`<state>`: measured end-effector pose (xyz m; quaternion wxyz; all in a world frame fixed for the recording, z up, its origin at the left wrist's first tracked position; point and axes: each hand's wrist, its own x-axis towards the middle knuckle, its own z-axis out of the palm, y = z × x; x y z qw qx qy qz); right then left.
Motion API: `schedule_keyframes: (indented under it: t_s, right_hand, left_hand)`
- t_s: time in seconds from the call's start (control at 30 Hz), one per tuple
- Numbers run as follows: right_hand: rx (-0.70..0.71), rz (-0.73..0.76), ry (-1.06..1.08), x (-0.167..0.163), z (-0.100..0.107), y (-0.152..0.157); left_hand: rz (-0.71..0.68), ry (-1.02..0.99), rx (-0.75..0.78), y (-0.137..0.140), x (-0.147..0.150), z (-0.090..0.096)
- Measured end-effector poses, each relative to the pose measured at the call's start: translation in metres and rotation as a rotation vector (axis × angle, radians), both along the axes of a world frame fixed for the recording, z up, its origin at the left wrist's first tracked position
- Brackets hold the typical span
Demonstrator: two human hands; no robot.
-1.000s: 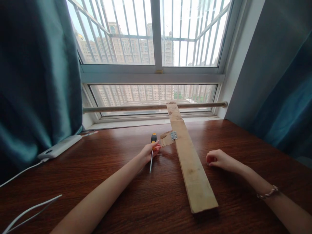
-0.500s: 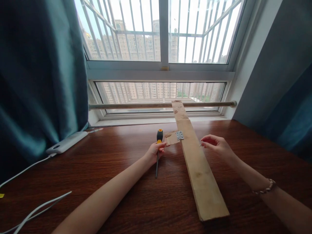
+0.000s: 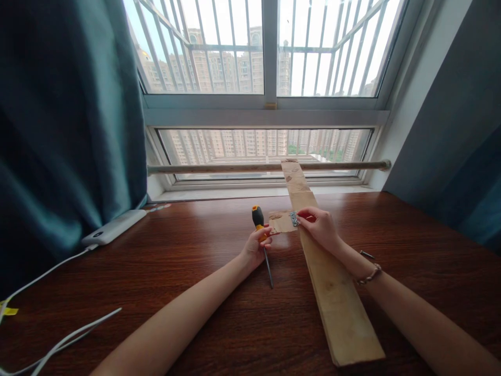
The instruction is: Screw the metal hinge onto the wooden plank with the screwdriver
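Note:
My left hand [image 3: 255, 247] is closed around a screwdriver [image 3: 257, 216] with a black and yellow handle, its shaft slanting down toward me. Its fingertips also reach the edge of a short thin wooden piece [image 3: 280, 222]. A silver hinge [image 3: 293, 218] lies across this piece and a long wooden board [image 3: 338, 297]. Over the hinge, my right hand [image 3: 321, 227] pinches a tiny metal thing, apparently a screw, mostly covered by the fingers. That hand hides part of the hinge and of the board's edge.
Small dark screws [image 3: 367, 255] lie on the brown table [image 3: 203, 250] right of the board. A white power strip [image 3: 113, 227] and white cables [image 3: 74, 334] are on the left. The board's far end reaches the rail [image 3: 219, 168] by the window. A dark curtain [image 3: 70, 130] hangs left.
My right hand has moved left from beside the board to the hinge, uncovering the screws on the table. In my left hand the screwdriver has tilted, its tip now farther right.

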<state>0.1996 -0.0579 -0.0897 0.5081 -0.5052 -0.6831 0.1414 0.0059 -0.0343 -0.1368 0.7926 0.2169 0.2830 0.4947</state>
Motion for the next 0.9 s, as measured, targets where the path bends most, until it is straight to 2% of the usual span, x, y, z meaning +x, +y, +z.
schedule_keyframes:
  t_s: [0.2,0.43,0.73,0.9]
  right_hand:
    - [0.074,0.007,-0.083,0.0001,-0.0003,-0.0018]
    - [0.176,0.020,-0.279,-0.0022,-0.0019,-0.0053]
    - [0.112,-0.035,-0.332,-0.0004,-0.0052,-0.0004]
    - [0.086,-0.014,-0.275,-0.0010,-0.0024,-0.0016]
  left_hand:
    - [-0.020,-0.048,-0.022,0.0010,-0.0009,0.0004]
    - [-0.032,-0.070,-0.027,0.0020,-0.0004,0.0000]
    - [-0.032,-0.074,-0.027,0.0038,-0.0009,-0.0019]
    - [-0.052,-0.097,-0.020,0.0037,-0.0015,-0.0023]
